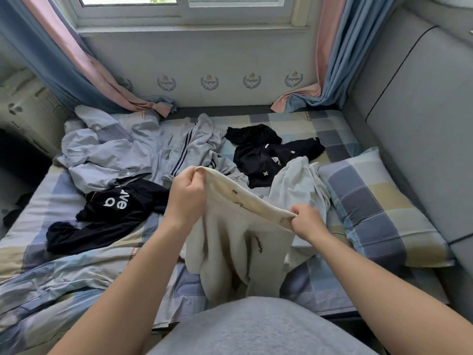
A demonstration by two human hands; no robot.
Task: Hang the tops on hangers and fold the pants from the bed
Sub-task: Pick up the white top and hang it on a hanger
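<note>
So, the cream pants (238,242) are up off the bed (294,119), held right in front of the person's lap. Both hands are clamped on the waistband (252,201): the left hand (188,194) pinches one end, fingers curled tight round the fabric, and the right hand (308,221) pinches the other. The band is stretched between them on a slant, with the left end higher and further out and the right end lower and closer in. Everything else hangs straight down from that line, so the long axis runs from the grip toward the lap, legs bunched together at the bottom. My guess is the fold starts by bringing one hand across to the other, leg onto leg. The black top (115,208) lies just left, on the bed.
</note>
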